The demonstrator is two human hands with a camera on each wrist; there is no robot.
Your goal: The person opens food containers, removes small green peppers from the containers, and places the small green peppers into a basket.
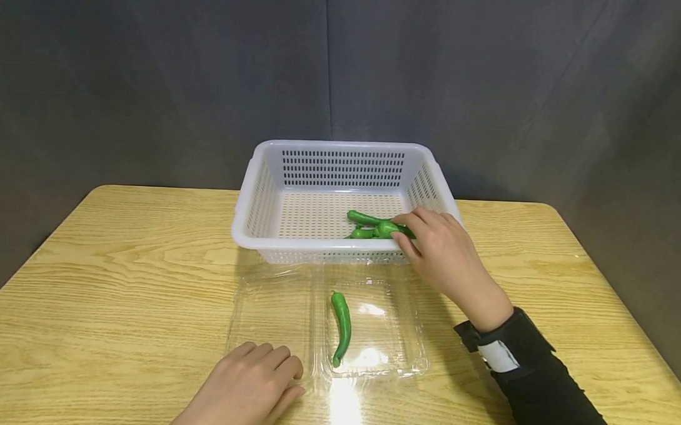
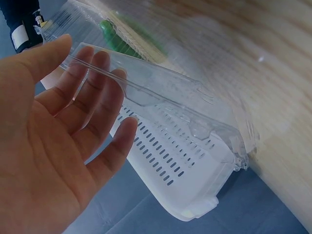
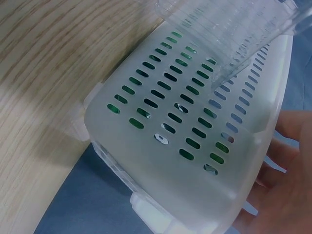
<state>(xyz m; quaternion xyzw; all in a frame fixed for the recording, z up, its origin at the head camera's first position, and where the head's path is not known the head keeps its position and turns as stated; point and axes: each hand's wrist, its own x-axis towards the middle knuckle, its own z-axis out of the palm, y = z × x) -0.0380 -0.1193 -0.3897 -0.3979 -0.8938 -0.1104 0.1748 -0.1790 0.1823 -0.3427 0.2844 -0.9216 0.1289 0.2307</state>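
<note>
My right hand point(image 1: 443, 250) reaches over the near right rim of a white slotted plastic basket point(image 1: 339, 245). Its thumb and index finger pinch a green chili pepper point(image 1: 386, 229) among several lying in there; in the right wrist view the basket wall point(image 3: 146, 156) hides the fingertips. My left hand point(image 1: 252, 384), loosely curved, is at the near edge of the left half of a clear plastic clamshell box point(image 1: 272, 310). The left wrist view shows its palm and spread fingers beside the clear edge. One green chili pepper point(image 1: 342, 328) lies lengthwise in the box's right half.
The basket stands at the back of a wooden table point(image 1: 118, 280), right behind the unfolded clear box. A dark grey curtain point(image 1: 210, 76) hangs behind the table. On my right wrist is a black band point(image 1: 505, 343) with a white patch.
</note>
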